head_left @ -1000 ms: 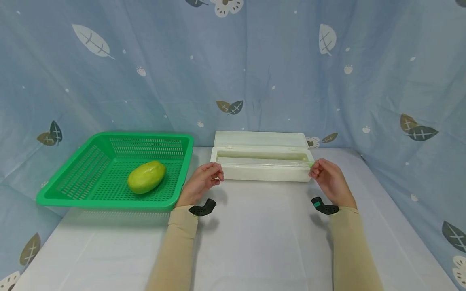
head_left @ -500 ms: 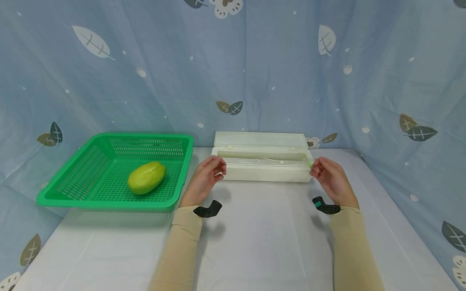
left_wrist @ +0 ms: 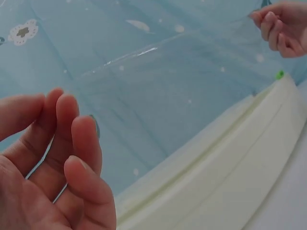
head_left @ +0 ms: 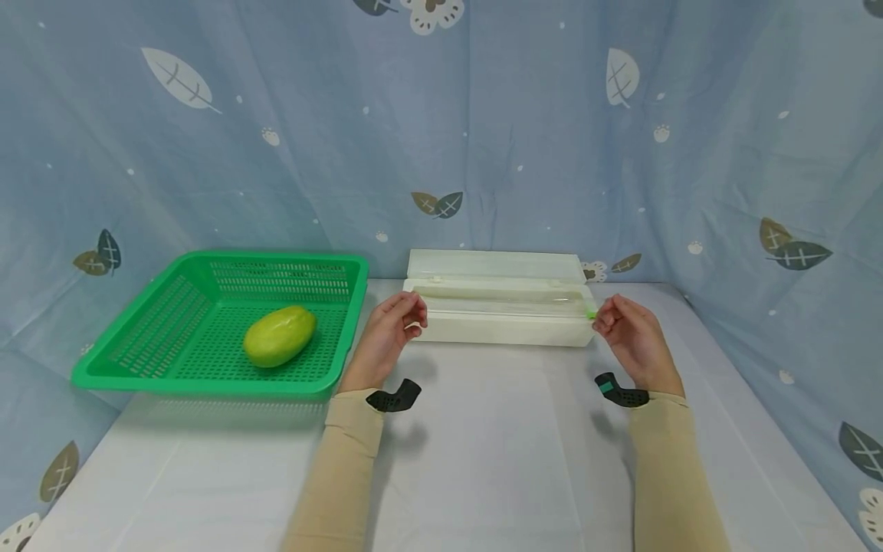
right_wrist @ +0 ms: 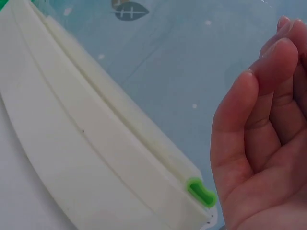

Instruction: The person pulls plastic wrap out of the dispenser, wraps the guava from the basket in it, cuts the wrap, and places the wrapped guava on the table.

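Observation:
A sheet of clear cling film (left_wrist: 144,51) stretches between both hands above a long white wrap dispenser (head_left: 503,328). My left hand (head_left: 389,337) pinches the film's left end between thumb and index finger, in front of the box's left end. At the box's right end, my right hand (head_left: 636,341) pinches the other corner. Light glints along the film's upper edge in the left wrist view. The dispenser's lid (head_left: 493,264) stands raised at the back. A small green slide cutter (right_wrist: 201,192) sits at the box's right end, close to the right hand.
Left of the dispenser, a green plastic basket (head_left: 207,386) holds a yellow-green oval fruit (head_left: 279,336). Both stand on a white-covered table (head_left: 497,452), with a blue leaf-patterned curtain (head_left: 310,138) behind.
The left hand has risen slightly and shifted right, while the right hand has moved up a little. The film's edge has lifted higher over the box opening.

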A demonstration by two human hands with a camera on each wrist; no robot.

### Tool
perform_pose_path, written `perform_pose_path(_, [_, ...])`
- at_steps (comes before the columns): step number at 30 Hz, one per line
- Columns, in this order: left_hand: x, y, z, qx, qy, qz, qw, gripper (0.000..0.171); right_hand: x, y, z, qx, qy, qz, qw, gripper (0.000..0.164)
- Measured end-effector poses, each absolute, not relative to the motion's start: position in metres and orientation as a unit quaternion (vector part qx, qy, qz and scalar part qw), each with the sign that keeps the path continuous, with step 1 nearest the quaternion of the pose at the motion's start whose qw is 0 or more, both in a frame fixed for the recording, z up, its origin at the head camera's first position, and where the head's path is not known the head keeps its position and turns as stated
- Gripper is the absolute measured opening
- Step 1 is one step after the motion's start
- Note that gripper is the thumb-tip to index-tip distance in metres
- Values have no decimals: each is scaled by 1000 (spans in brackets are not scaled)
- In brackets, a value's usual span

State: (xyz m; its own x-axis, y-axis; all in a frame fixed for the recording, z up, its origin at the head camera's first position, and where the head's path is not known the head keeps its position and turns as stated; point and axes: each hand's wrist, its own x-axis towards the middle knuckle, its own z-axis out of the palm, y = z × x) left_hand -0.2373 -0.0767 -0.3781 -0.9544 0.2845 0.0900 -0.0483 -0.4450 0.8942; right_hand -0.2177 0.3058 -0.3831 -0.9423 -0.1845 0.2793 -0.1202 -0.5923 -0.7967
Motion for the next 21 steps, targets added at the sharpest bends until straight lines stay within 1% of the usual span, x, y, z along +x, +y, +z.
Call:
perform_pose_path(10, [-235,-75,-372,79,540,835,69,25,-215,302,-372,-150,465,-872,17,28])
perform_pose_path(21, [-230,-75,-361,90,554,826,51,28,-211,299,-365,-167,471,-866,-9,28])
